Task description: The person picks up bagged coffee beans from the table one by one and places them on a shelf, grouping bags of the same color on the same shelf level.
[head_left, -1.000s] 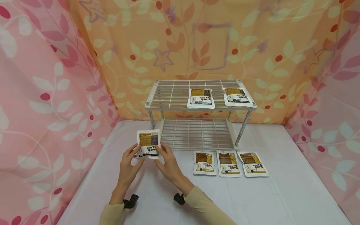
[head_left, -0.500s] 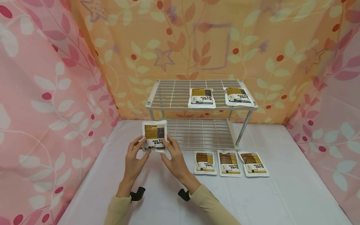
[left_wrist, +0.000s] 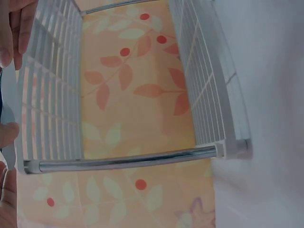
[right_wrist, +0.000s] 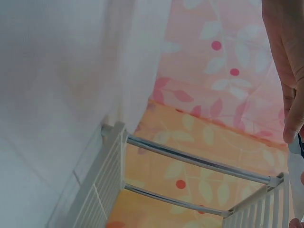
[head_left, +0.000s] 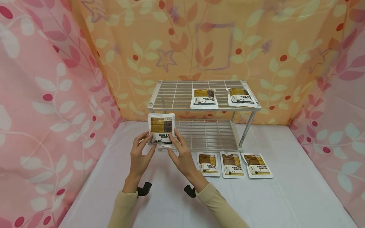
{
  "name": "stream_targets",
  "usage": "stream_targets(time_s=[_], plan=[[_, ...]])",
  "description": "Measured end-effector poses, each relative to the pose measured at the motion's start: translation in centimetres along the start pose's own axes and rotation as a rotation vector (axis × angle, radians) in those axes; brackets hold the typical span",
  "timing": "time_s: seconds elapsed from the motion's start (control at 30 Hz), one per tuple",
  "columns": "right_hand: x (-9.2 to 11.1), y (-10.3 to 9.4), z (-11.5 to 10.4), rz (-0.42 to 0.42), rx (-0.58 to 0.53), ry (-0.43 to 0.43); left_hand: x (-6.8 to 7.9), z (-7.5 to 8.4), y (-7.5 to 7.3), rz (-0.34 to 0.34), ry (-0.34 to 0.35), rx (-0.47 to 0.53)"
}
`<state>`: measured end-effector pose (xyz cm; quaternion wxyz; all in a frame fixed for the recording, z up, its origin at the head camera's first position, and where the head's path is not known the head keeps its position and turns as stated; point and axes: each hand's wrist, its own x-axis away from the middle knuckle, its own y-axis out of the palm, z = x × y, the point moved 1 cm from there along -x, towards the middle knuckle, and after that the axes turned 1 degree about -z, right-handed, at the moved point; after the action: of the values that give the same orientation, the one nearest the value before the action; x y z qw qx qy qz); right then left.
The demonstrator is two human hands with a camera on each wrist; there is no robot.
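Note:
Between both hands a white food pouch (head_left: 161, 126) with a gold and brown printed label is held up, label facing the head camera. My left hand (head_left: 141, 157) pinches its lower left side, and my right hand (head_left: 182, 157) pinches its lower right side. In the head view the pouch overlaps the front left corner of a two-tier white wire rack (head_left: 171, 95). Only a sliver of the pouch shows at the edge of each wrist view, beside the fingers. Two similar pouches, one in the middle (head_left: 204, 99) and one at the right (head_left: 241, 97), lie on the top tier.
On the white table (head_left: 285, 196), in front of the rack, lie three more pouches in a row: left (head_left: 208, 164), middle (head_left: 232, 165) and right (head_left: 256, 166). Metal posts (head_left: 246, 131) join the tiers. Patterned cloth (head_left: 125, 63) hangs behind and at both sides.
Both hands have raised the pouch and carried it forward and rightward, from beside the rack's lower tier to just under the top tier's front left corner in the head view.

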<state>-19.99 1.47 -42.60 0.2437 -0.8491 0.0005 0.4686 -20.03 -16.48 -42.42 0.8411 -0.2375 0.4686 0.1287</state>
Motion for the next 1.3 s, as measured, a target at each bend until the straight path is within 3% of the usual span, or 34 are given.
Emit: stream_targets(time_s=[0.6,1.03,1.3], plan=[[-3.0,-2.1,0.3,0.013,0.070,-0.073,-3.1,0.9,0.7,0.033,0.123,-0.001],[-5.6,-3.2,0.6,0.011,0.058,-0.061,-5.4,1.1,1.4,0.094,0.139,0.000],[-6.9,-3.4,1.1,0.031,0.064,-0.062,-6.5,0.4,1.9,0.093,0.125,-0.012]])
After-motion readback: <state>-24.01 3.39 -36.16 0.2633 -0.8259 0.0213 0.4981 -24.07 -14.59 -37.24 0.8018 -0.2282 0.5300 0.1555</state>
